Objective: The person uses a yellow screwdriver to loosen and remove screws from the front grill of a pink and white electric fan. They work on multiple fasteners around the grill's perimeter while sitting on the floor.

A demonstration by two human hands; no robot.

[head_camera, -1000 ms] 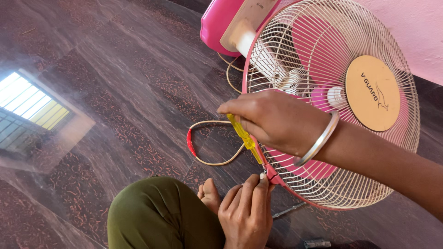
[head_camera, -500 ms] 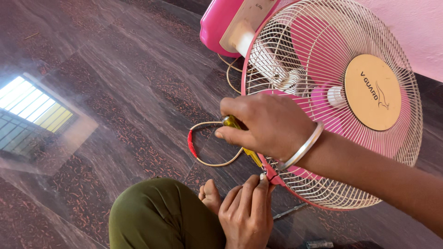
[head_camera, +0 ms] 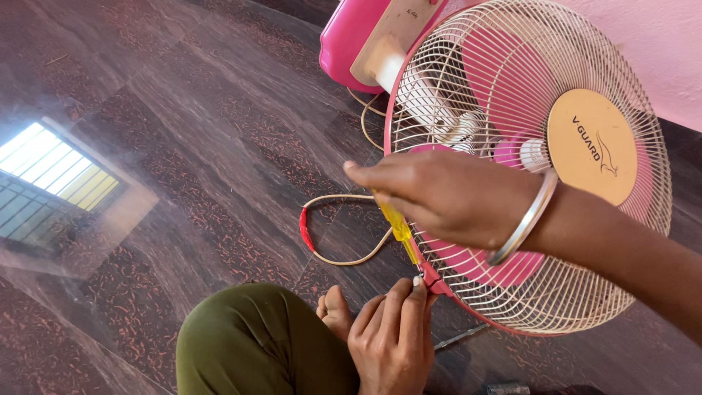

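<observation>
A pink table fan lies tilted on the dark floor, its cream wire guard [head_camera: 585, 241] facing up with a round tan badge [head_camera: 591, 146] at the centre. My right hand [head_camera: 446, 194], with a metal bangle on the wrist, grips a yellow-handled screwdriver [head_camera: 398, 228] whose tip points down at the pink rim clip [head_camera: 430, 279] at the guard's lower edge. My left hand [head_camera: 391, 336] pinches that clip from below, fingertips against the rim.
The fan's pink base [head_camera: 351, 36] and cream stem lie at the top. A cream cord with red tape [head_camera: 303, 228] loops on the floor left of the guard. My knee in olive trousers [head_camera: 256, 336] and a bare toe sit beside my left hand. A pink wall runs top right.
My right hand has rotated around the screwdriver handle, wrist swinging back and forth, with more of the yellow handle showing now. My left hand has stayed on the rim clip.
</observation>
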